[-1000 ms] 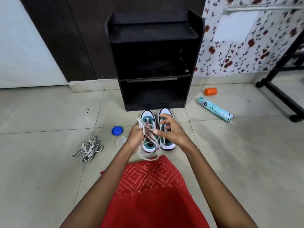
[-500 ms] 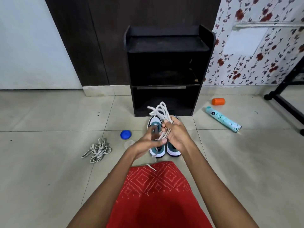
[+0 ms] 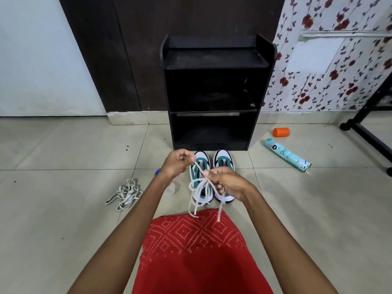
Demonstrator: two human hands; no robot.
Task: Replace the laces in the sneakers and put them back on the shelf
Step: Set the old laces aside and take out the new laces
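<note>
Both your left hand (image 3: 177, 164) and right hand (image 3: 228, 183) pinch a white lace (image 3: 200, 187) over the teal sneakers (image 3: 223, 161) — grey lace pile (image 3: 125, 194) left, spray can (image 3: 287, 154) right.

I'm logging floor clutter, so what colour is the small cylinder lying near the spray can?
The small cylinder is orange; the head view shows it.

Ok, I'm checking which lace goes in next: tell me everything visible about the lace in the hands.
The lace is off-white, flat, fabric by its look. It hangs in loose tangled loops over the sneakers, two free ends dangling toward the red garment. The left hand pinches one strand; the right hand grips the bunch.
</note>
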